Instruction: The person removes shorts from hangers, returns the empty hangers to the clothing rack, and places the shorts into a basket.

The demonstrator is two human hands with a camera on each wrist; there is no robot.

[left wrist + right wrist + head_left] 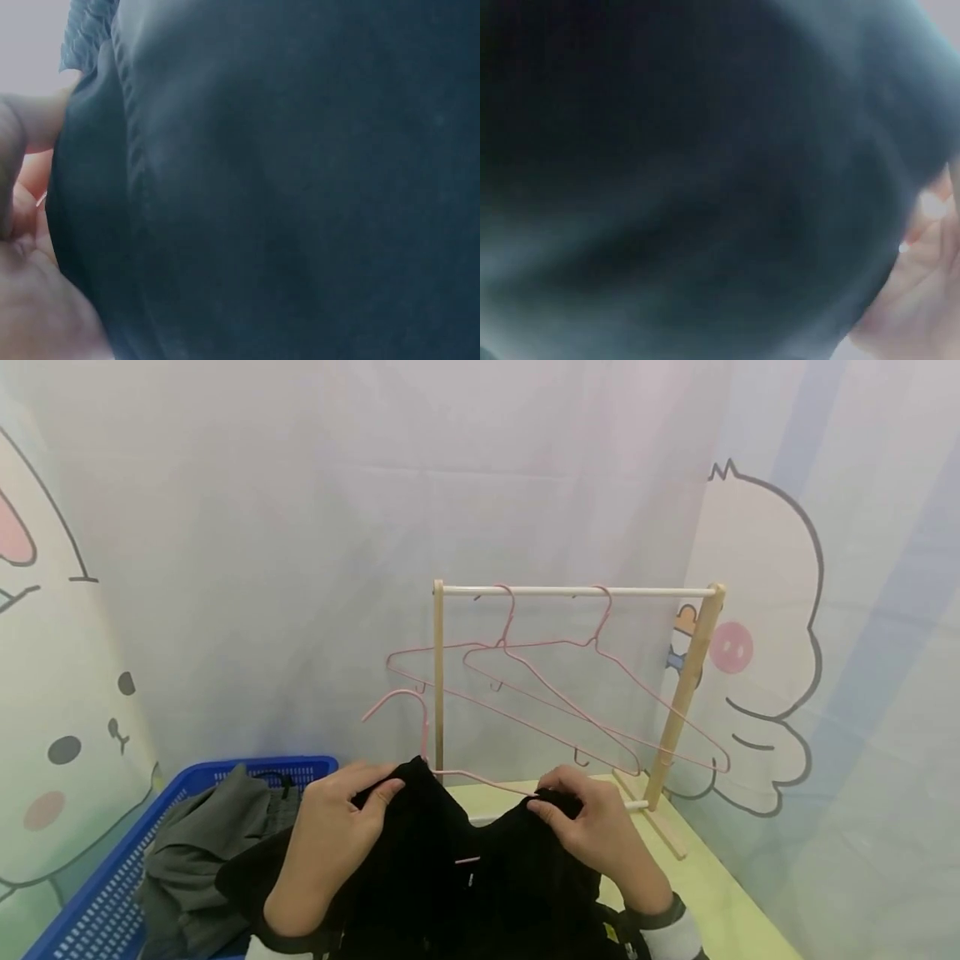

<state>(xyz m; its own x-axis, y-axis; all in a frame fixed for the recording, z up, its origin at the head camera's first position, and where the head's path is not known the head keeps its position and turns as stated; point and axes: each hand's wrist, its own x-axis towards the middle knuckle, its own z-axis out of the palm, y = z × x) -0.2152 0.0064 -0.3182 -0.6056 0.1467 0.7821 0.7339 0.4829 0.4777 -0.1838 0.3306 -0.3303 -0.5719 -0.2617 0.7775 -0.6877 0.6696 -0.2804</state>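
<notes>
Both hands hold up black pants (465, 893) by the top edge. My left hand (337, 827) pinches the left part of that edge between thumb and fingers, and my right hand (592, 827) pinches the right part. The edge sags between them. A pink wire hanger (426, 727) stands behind the cloth with its hook up and to the left; one sloping arm shows between the hands and the rest is hidden. In the left wrist view the dark cloth (262, 187) shows a gathered elastic band and a stitched seam. Cloth (705, 165) fills most of the right wrist view.
A wooden rack with a white rail (555, 592) stands behind, carrying two pink hangers, one left (510, 647) and one right (600, 639). At left, a blue basket (82, 902) contains grey clothing (202, 843). The yellow tabletop (720, 910) shows at right, beside a printed curtain (885, 693).
</notes>
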